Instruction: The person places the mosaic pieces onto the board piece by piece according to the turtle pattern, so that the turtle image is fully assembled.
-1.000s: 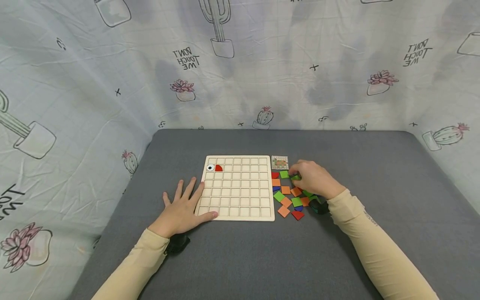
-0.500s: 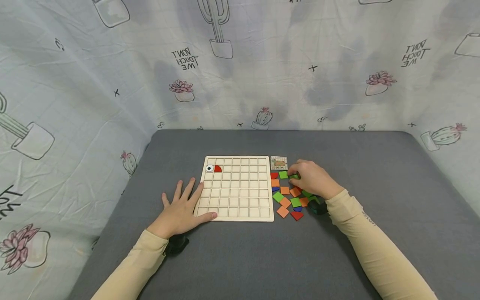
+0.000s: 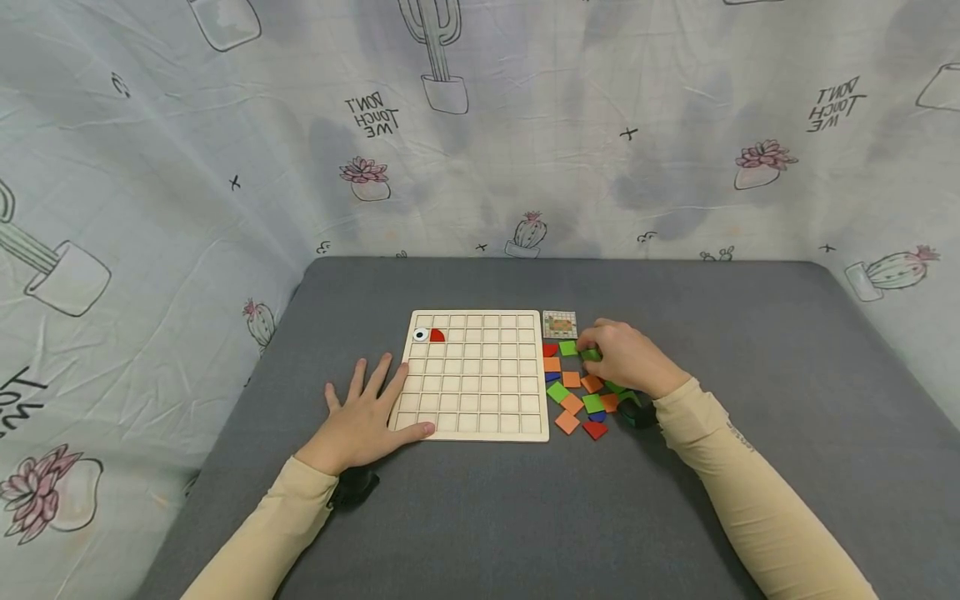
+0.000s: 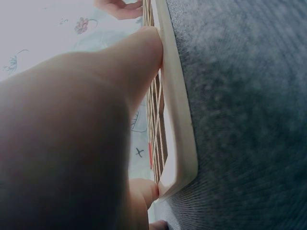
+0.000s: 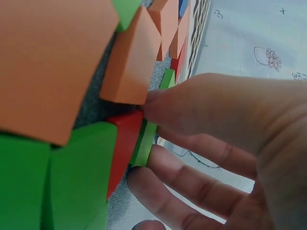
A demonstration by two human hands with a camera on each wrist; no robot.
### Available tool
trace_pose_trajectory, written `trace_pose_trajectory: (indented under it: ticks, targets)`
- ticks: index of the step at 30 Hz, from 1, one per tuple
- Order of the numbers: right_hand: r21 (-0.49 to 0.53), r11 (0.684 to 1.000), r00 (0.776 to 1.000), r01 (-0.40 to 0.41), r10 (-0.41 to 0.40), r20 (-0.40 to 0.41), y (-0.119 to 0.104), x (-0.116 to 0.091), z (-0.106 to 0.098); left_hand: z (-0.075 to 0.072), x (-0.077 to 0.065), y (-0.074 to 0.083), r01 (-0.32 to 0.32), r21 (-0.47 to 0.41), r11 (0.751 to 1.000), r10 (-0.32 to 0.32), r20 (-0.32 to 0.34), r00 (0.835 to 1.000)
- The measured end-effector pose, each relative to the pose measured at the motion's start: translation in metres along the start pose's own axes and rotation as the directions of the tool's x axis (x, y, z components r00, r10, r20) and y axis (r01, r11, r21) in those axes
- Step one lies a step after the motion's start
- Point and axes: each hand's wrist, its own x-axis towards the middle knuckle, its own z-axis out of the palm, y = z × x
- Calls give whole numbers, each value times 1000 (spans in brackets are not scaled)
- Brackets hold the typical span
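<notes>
A cream wooden grid board lies on the grey table, with a white eye tile and a red rounded tile side by side near its upper left corner. My left hand rests spread over the board's left side, its thumb on the near edge. Right of the board, my right hand pinches a green tile between thumb and fingers, low among loose tiles. In the right wrist view, a red tile and an orange tile sit close to the thumb.
Several orange, green, red and blue tiles, such as an orange one and a red one, lie beside the board. A small picture card lies by its upper right corner. A patterned cloth hangs behind the table.
</notes>
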Motion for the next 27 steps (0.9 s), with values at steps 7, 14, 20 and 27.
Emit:
trace_pose_trajectory:
  ticks: [7, 14, 20, 27]
  targets:
    - [13, 1000, 1000, 4, -4, -14, -1, 0, 0, 0, 0, 0, 0, -4, 1000, 0, -1, 1000]
    - [17, 1000, 999, 18, -18, -31, -2, 0, -1, 1, 1, -2, 0, 1, 1000, 0, -1, 1000]
    - [22, 999, 997, 39, -38, -60, -2, 1, 0, 2, 1, -2, 2, 0, 1000, -2, 0, 1000]
    - [34, 998, 993, 56, -52, -101, -4, 3, 1, 0, 1, 0, 5, -3, 1000, -5, 6, 1000]
